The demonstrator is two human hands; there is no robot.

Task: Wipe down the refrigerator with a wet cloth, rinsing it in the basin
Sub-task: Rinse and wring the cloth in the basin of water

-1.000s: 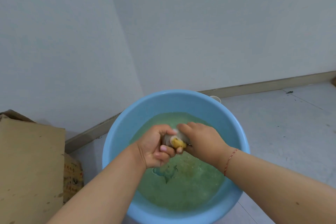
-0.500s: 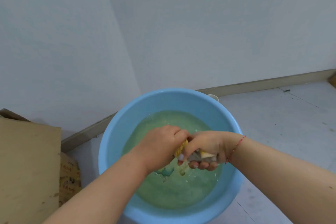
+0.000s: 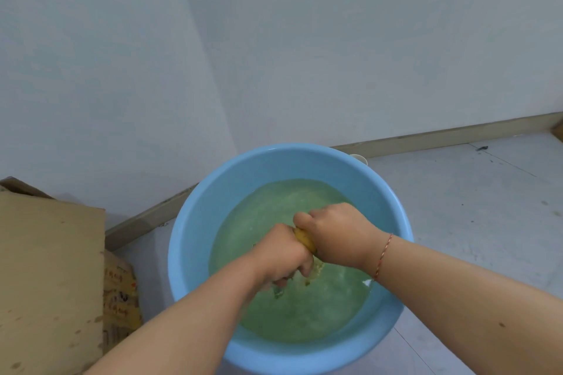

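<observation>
A round blue basin (image 3: 195, 234) stands on the floor, holding cloudy greenish water. Over the water my left hand (image 3: 281, 256) and my right hand (image 3: 335, 234) both grip a twisted yellow cloth (image 3: 305, 239), fists side by side. Only a short yellow stretch of the cloth shows between the fists, with a wet end hanging below them toward the water. The refrigerator is out of view.
A cardboard box (image 3: 48, 283) stands at the left, with a printed yellow bag (image 3: 120, 298) beside it. White walls meet in a corner behind the basin, with a baseboard (image 3: 441, 135) along the grey floor (image 3: 475, 201). A small white object (image 3: 359, 158) peeks behind the basin's far rim.
Both fists have turned on the cloth, twisting it. The right hand has rolled over so its knuckles face up, and the left hand has dropped lower toward the water.
</observation>
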